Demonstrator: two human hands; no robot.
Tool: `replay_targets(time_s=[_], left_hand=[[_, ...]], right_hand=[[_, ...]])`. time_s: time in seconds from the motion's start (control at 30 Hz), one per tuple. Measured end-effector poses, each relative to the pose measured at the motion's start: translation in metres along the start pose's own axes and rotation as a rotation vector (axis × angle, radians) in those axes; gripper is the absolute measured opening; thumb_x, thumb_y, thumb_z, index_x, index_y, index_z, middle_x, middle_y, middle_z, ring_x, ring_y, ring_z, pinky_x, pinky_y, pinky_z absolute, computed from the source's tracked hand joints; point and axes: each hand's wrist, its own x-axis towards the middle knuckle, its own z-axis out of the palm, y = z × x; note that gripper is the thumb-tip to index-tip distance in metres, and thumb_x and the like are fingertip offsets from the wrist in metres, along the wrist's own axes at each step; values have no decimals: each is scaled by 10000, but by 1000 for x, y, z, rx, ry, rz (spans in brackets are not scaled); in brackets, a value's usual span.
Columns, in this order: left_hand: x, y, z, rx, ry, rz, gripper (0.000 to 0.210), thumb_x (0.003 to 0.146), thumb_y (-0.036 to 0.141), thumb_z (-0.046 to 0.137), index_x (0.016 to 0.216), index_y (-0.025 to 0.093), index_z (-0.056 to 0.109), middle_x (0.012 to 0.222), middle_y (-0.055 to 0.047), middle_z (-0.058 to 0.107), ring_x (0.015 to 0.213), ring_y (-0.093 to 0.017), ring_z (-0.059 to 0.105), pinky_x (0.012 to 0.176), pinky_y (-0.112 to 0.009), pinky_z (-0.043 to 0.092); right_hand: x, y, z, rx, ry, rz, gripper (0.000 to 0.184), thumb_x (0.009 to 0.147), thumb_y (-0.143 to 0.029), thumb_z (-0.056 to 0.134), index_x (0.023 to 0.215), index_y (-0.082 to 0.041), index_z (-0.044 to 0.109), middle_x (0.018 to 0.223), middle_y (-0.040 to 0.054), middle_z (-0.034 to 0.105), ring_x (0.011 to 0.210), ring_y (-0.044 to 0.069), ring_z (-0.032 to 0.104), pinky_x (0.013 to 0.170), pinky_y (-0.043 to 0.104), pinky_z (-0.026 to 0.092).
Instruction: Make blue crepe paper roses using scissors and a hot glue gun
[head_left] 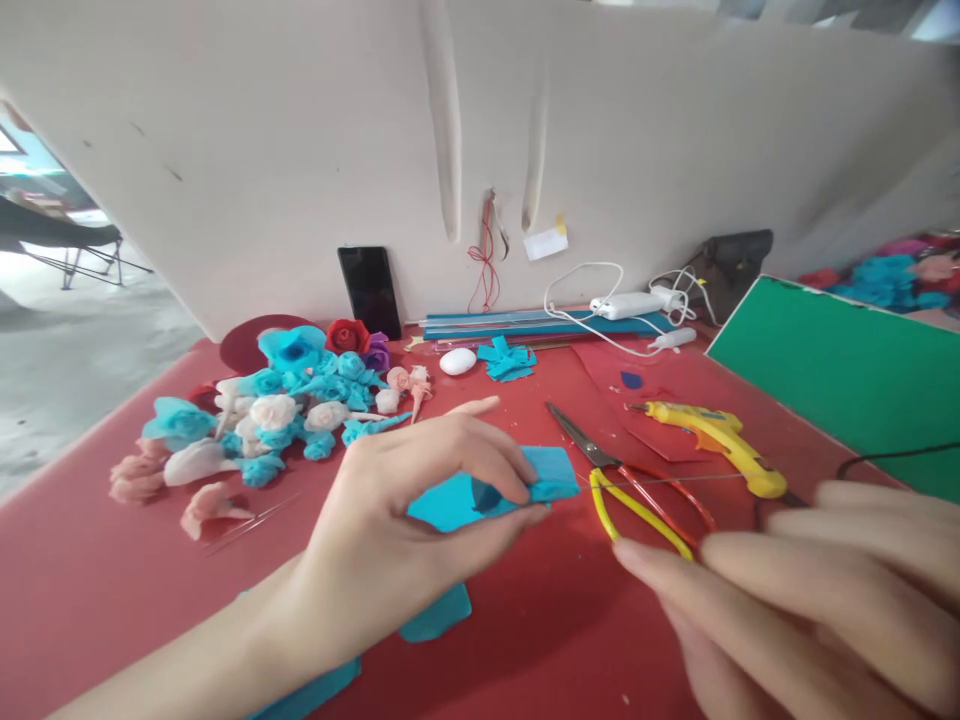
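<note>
Pinched between the thumb and fingers of my left hand (435, 490) is a piece of bright blue crepe paper (555, 470), gathered around a thin wire (660, 479). The wire stretches straight to the right, towards my right hand (817, 590), whose fingers are curled and a little blurred; the spot where they meet the wire is hidden. More blue paper (439, 505) shows behind my left fingers, and a blue strip (437, 612) lies below that hand. Scissors (611, 470) with yellow and red handles lie partly open on the table between my hands.
A yellow glue gun (716, 435) lies beyond my right hand. Blue, white and pink paper flowers (292, 400) are heaped at the left of the red table (525, 660). A phone (371, 290) leans on the wall. A green board (847, 375), white cables (630, 305) and blue scraps (507, 358) lie around.
</note>
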Motion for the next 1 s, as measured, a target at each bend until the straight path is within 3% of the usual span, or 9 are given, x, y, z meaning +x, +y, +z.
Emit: replay_targets(time_s=[0.17,0.27,0.43,0.57,0.7,1.0], left_hand=[[0,3,-1,10,-13,85,146,736,35,680,720,164,613,734,23,685,671,-80,662,627,-140,556],[0,4,-2,27,-52,109,125,753,46,667,748,159,615,773,16,690,688,-81,667,634,-142,563],[-2,4,-3,101,-94,144,129,772,49,650,753,166,600,759,22,689,688,-80,668,616,-139,562],[-1,4,-6,130,-109,157,149,762,38,642,780,181,605,822,20,688,706,-86,667,824,-225,580],[1,6,-11,195,-157,233,167,740,-2,632,780,158,607,813,8,696,695,-78,671,1015,-256,488],[-9,3,-5,315,-204,327,208,831,42,487,811,207,612,918,48,725,758,-95,684,1088,-237,414]], right_hand=[[13,-6,16,77,46,2,187,902,-229,509,778,-222,649,561,-34,554,561,118,472,630,312,366],[13,-3,15,81,4,-9,193,900,-216,501,781,-221,653,569,-36,575,557,116,491,619,308,372],[21,-2,14,61,62,-72,186,871,-192,525,728,-220,640,537,-45,551,519,101,464,580,285,369],[24,-2,16,74,74,-42,202,862,-168,503,713,-215,631,546,-35,551,527,105,461,571,283,369],[21,-3,19,110,61,-11,204,866,-189,479,729,-206,629,556,-28,556,533,120,453,564,303,357],[15,-3,20,158,16,56,138,771,-125,516,757,-208,626,602,-49,597,555,125,460,583,306,354]])
